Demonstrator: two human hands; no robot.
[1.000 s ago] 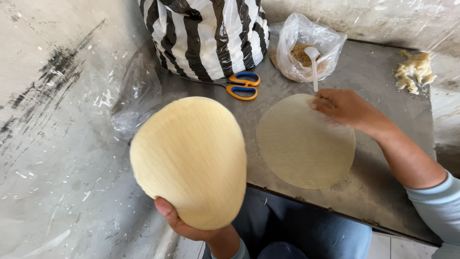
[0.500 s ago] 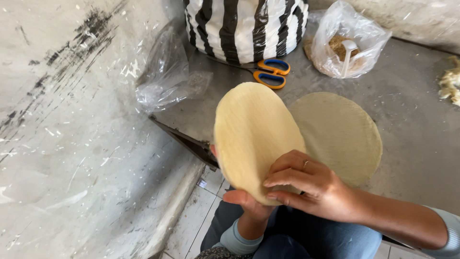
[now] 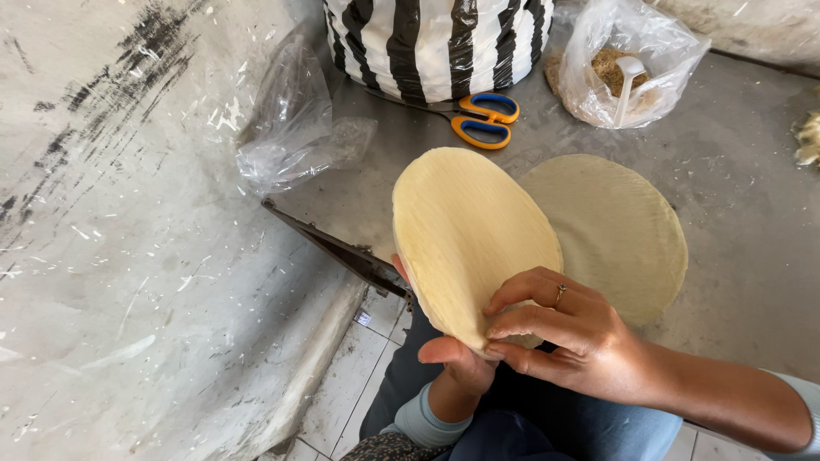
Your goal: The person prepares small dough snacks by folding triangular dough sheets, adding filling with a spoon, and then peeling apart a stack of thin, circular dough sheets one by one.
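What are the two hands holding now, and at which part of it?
A stack of thin round pale wafers, held at its lower edge: left hand underneath, right hand pinching the edge from the front.

Soft, dull discs and shiny plastic

The pale disc [image 3: 470, 235] looks matt with fine lines, like thin dough; so does the flat disc [image 3: 615, 230] on the grey, scuffed worktop [image 3: 735, 179]. The striped bag [image 3: 436, 43] and clear bags [image 3: 295, 128] are glossy, crinkly plastic (the scissors [image 3: 483, 119] have smooth plastic handles).
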